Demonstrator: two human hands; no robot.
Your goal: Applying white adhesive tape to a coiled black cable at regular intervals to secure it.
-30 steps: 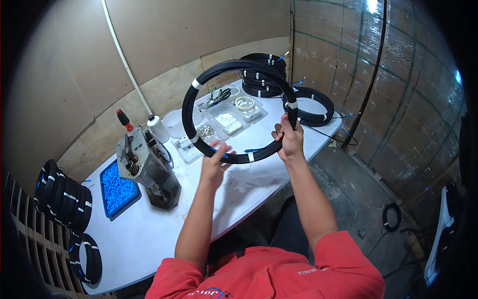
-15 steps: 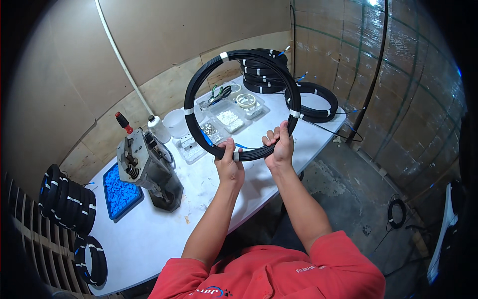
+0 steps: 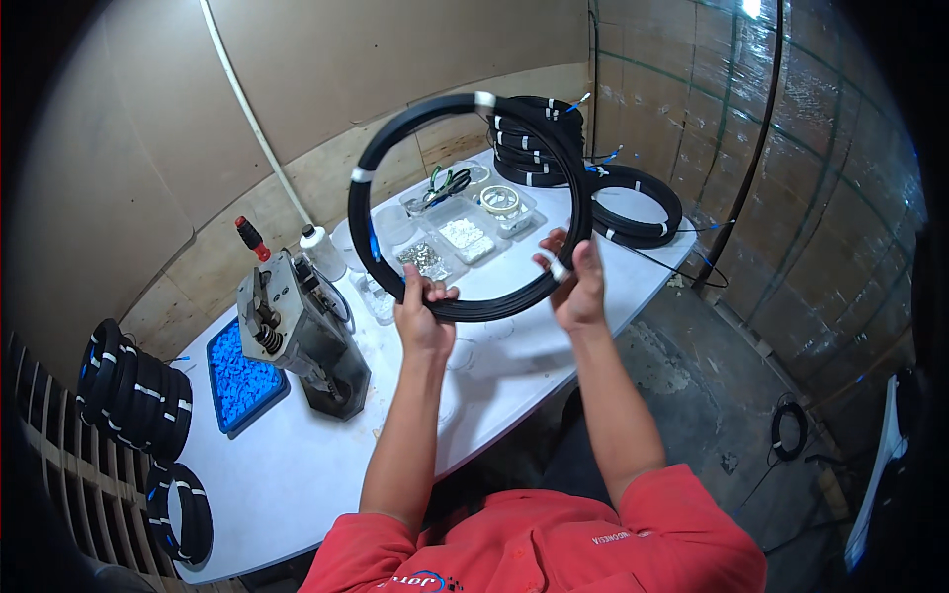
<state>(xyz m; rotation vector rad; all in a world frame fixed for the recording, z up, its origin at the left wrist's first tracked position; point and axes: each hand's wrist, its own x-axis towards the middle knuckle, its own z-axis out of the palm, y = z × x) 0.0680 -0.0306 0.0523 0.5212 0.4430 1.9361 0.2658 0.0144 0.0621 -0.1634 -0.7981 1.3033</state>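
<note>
A large coil of black cable (image 3: 494, 309) is held up over the table, its ring facing me and bound with white tape bands. My left hand (image 3: 423, 316) is closed round its lower left side, with the thumb in front. On the lower right, my right hand (image 3: 581, 289) grips the coil beside a white band, thumb raised and fingers behind the ring. A short blue piece (image 3: 375, 245) shows against the coil's inner left edge. Through the ring appear clear plastic boxes with white parts (image 3: 465, 235) and small metal parts (image 3: 420, 259).
A metal bench press (image 3: 326, 341) with a red-and-black handle stands left on the white table (image 3: 297, 484), beside a blue tray of blue pieces (image 3: 242, 381). A white bottle (image 3: 321, 255) is behind it. Stacked black coils (image 3: 534, 163) occupy the back right; more coils (image 3: 138, 395) sit far left.
The coil has turned counter-clockwise, its white bands shifting round, and moved slightly left. My left hand has moved left and my right hand slightly right, so they are farther apart.
</note>
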